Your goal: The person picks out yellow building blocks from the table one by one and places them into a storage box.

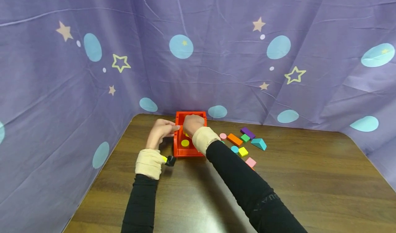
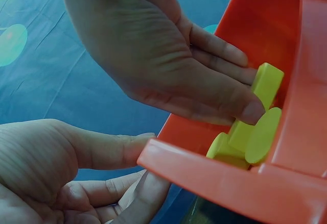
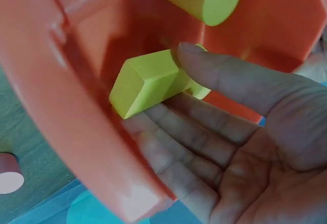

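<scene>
A red plastic box (image 1: 189, 153) stands near the table's back edge. My left hand (image 1: 161, 132) pinches the box's left wall between thumb and fingers. My right hand (image 1: 192, 123) reaches inside it. In the right wrist view, its thumb and fingers hold a yellow rectangular block (image 3: 145, 83). A yellow cylinder (image 3: 222, 2) lies in the box next to that block. Another yellow piece (image 2: 220, 148) shows partly behind the block in the left wrist view. In the head view my right hand hides the held block.
Right of the box lie loose coloured blocks, among them an orange block (image 1: 234, 139), a purple block (image 1: 248, 132), a blue triangular prism (image 1: 259, 144), a yellow block (image 1: 243, 152) and a pink block (image 1: 250, 162). A purple patterned curtain (image 1: 198, 85) borders the table behind.
</scene>
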Demonstrator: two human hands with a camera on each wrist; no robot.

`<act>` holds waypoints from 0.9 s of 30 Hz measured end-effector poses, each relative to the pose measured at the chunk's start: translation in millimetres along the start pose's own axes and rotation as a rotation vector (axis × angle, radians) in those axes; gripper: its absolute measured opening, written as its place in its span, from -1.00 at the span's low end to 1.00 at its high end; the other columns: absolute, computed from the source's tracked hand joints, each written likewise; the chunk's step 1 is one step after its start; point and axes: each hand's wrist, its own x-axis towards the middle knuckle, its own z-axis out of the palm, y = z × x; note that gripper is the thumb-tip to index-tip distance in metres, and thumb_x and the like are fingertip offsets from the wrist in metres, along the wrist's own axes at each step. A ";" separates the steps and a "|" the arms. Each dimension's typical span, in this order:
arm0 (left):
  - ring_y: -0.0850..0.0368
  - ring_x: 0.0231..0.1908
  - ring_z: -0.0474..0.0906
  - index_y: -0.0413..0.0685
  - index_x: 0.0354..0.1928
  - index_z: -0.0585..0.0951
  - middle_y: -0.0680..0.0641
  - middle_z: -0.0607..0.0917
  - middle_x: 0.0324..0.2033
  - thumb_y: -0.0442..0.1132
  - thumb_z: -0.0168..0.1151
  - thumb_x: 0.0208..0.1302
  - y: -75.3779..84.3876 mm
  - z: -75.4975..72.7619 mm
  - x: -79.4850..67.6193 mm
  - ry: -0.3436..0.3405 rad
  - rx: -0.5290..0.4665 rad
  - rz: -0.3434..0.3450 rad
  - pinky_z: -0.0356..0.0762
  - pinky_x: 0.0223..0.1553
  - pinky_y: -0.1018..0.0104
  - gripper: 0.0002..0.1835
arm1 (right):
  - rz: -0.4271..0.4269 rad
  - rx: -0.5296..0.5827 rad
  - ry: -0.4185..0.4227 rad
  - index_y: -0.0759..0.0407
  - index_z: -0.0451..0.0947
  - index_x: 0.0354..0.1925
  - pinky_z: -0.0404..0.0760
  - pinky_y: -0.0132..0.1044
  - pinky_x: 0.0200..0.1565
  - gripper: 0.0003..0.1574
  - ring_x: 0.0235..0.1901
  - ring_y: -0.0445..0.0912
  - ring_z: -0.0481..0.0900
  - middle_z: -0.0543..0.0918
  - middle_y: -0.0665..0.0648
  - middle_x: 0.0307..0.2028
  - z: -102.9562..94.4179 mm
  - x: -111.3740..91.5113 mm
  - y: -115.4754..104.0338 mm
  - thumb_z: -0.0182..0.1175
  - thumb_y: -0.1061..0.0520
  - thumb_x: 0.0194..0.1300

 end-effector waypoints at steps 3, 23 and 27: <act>0.33 -0.43 0.58 -0.43 0.10 0.61 0.03 0.65 -0.34 -0.32 0.32 0.34 0.3 0.0 0.1 0.000 0.004 -0.004 0.76 -0.12 0.34 -0.63 | 0.004 -0.010 -0.016 0.00 0.70 0.05 0.75 -0.23 -0.11 -0.71 -0.08 -0.11 0.70 0.75 0.04 -0.02 3.5 1.8 -1.5 0.20 0.05 0.43; 0.36 -0.50 0.58 -0.46 0.08 0.61 0.08 0.65 -0.44 -0.32 0.34 0.33 -0.1 -0.8 1.5 -0.005 -0.011 0.011 0.76 -0.18 0.36 -0.63 | -0.017 -0.061 -0.044 -0.01 0.67 0.14 0.76 -0.18 -0.11 -0.63 -0.07 -0.08 0.72 0.75 0.04 0.02 21.5 14.2 -8.0 0.09 0.00 0.50; 0.34 -0.48 0.58 -0.46 0.08 0.61 0.07 0.64 -0.43 -0.31 0.33 0.34 0.0 -1.0 1.1 -0.007 -0.007 0.006 0.76 -0.12 0.31 -0.63 | -0.017 -0.072 -0.046 -0.02 0.68 0.13 0.75 -0.21 -0.18 -0.63 -0.11 -0.10 0.72 0.76 0.03 -0.01 21.2 14.0 -8.6 0.08 0.00 0.50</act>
